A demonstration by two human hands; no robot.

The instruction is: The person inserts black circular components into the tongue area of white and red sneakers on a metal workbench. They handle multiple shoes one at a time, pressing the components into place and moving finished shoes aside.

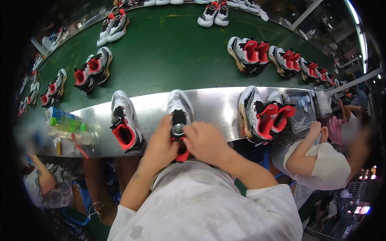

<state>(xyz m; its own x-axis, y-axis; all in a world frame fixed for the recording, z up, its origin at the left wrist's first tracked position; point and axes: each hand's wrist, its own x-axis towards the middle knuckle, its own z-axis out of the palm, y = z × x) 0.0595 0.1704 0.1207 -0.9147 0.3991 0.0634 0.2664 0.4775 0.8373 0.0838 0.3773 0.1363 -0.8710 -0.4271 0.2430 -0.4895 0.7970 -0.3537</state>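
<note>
L hand [161,142] clasping shoe [179,112] on L; R hand [207,142] curled by dial [177,128], grip unclear.

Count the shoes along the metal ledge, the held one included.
4: a lone shoe at left, the held shoe in the middle, and two overlapping shoes at right.

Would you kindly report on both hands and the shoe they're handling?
Left hand on shoe, left side; right hand at its dial. Shoe pointing away. Second shoe standing left, not blocking.
</note>
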